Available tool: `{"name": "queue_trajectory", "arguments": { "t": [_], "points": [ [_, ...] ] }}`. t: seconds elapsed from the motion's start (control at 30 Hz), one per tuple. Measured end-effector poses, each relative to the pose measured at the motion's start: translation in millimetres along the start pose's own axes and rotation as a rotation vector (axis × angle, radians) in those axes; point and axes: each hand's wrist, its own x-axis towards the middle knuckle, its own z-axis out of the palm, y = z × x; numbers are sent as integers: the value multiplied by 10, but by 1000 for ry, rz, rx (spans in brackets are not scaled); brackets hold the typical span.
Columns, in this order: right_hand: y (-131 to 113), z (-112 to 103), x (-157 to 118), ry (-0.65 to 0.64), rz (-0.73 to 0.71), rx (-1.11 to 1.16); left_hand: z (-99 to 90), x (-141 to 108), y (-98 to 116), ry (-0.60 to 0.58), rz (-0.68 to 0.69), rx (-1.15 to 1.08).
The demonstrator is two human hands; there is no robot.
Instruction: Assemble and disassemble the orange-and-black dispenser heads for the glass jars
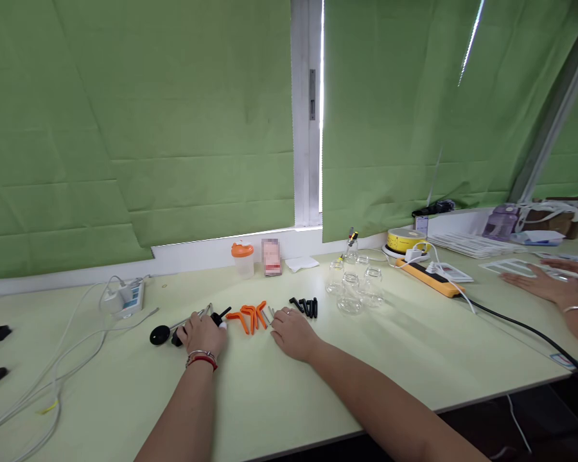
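Note:
My left hand [205,333] is curled over black parts [219,317] on the table, fingers bent around them; most of what it covers is hidden. A black disc [160,335] lies just left of it, with a thin metal rod running toward the hand. Several orange bent handles [253,317] lie in a group between my hands. My right hand [293,332] rests low on the table, its fingers drawn together at thin metal rods [270,314] that show beside the fingertips. Beyond that hand lie several short black handles [307,307] in a row.
Several clear glass jars [350,296] stand right of centre. Behind are an orange-lidded cup [243,260] and a pink box [271,258]. An orange power strip [428,278] and cables lie to the right; a white power strip [131,298] is left. Another person's hands [539,283] work at far right.

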Motion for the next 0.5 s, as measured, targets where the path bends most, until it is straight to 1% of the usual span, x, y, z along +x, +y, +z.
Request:
{"name": "queue_trajectory", "arguments": {
  "t": [0.13, 0.23, 0.37, 0.43, 0.5],
  "points": [
    [-209, 17, 111, 77, 37, 69, 9, 14, -15, -14, -3, -22],
    [-369, 62, 229, 103, 75, 117, 22, 18, -25, -13, 0, -42],
    [-517, 179, 438, 81, 212, 162, 33, 21, -33, -3, 5, -62],
    [-557, 241, 535, 61, 285, 173, 38, 26, -36, -1, 4, -71],
    [-582, 294, 610, 44, 327, 171, 41, 29, -37, -1, 2, -80]
  ]
}}
